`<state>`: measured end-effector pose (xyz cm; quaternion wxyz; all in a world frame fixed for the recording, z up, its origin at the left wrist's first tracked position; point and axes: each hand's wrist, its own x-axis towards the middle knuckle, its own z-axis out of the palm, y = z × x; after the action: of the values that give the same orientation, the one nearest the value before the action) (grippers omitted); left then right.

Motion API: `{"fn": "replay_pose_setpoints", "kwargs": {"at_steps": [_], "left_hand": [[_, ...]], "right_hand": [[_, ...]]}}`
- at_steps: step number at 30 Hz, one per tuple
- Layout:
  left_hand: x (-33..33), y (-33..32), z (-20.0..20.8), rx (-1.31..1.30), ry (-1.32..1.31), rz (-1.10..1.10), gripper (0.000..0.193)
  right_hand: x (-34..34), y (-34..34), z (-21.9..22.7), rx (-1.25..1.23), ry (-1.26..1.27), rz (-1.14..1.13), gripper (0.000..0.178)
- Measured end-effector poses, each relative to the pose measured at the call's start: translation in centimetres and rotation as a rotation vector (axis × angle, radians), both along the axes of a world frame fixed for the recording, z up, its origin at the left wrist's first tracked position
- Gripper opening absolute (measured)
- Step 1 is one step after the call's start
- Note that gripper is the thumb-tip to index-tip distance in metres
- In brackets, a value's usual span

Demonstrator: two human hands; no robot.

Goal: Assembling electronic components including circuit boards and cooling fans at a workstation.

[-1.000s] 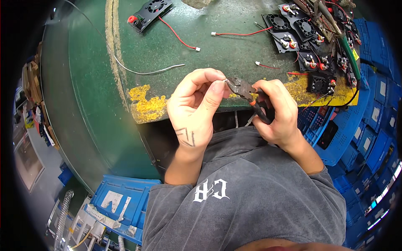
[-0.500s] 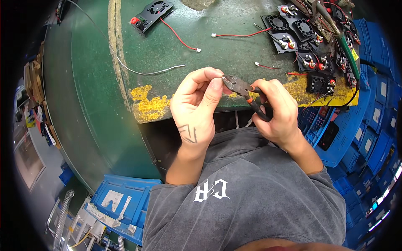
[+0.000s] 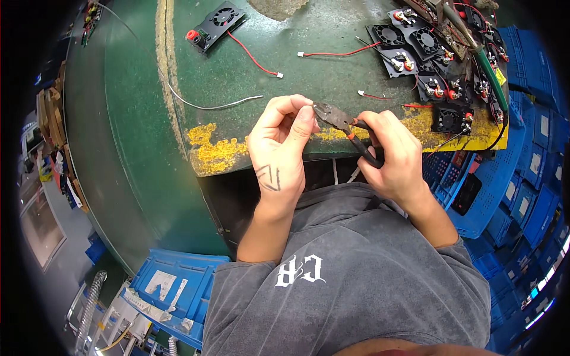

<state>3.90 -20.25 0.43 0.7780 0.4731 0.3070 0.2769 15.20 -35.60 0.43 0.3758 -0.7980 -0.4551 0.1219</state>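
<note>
My right hand (image 3: 392, 151) is wrapped round the black-and-orange handles of a pair of pliers (image 3: 333, 116). The metal jaws point left and reach the fingertips of my left hand (image 3: 284, 139). There, thumb and forefinger pinch something too small to make out, right at the tip of the jaws. Both hands are held above the worn yellow front edge of the green bench (image 3: 219, 153). Beyond them lies a black fan plate (image 3: 221, 25) with a red terminal and a red lead ending in a white connector (image 3: 279, 75).
Several black fan plates (image 3: 426, 40) with wired terminals crowd the bench's right side, beside a green-handled tool (image 3: 491, 74). A length of solder-like wire (image 3: 225, 107) curves across the left. Blue crates (image 3: 537, 127) stand at the right, and a blue lidded box (image 3: 178, 285) sits lower left.
The pliers' jaws have tilted slightly and shifted a little up and left at the left fingertips. Both hands keep their grips, and the view has moved slightly.
</note>
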Motion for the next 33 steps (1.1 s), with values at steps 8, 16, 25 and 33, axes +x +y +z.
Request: {"fn": "replay_pose_setpoints", "kwargs": {"at_steps": [8, 16, 25, 33], "left_hand": [[0.8, -1.0, -0.2, -0.176, -0.096, 0.126, 0.014], [-0.1, 1.6, -1.2, -0.136, -0.120, 0.083, 0.018], [-0.3, 7.5, 1.0, -0.007, -0.158, 0.273, 0.014], [3.9, 18.2, 2.9, 0.349, -0.009, 0.242, 0.013]], "right_hand": [[-0.4, 0.9, -0.1, 0.039, -0.095, -0.048, 0.054], [-0.7, 2.7, -0.3, 0.057, 0.149, 0.001, 0.050], [-0.8, 3.9, 0.9, 0.029, 0.008, 0.097, 0.068], [-2.4, 2.8, -0.3, -0.120, -0.311, 0.026, 0.079]]}}
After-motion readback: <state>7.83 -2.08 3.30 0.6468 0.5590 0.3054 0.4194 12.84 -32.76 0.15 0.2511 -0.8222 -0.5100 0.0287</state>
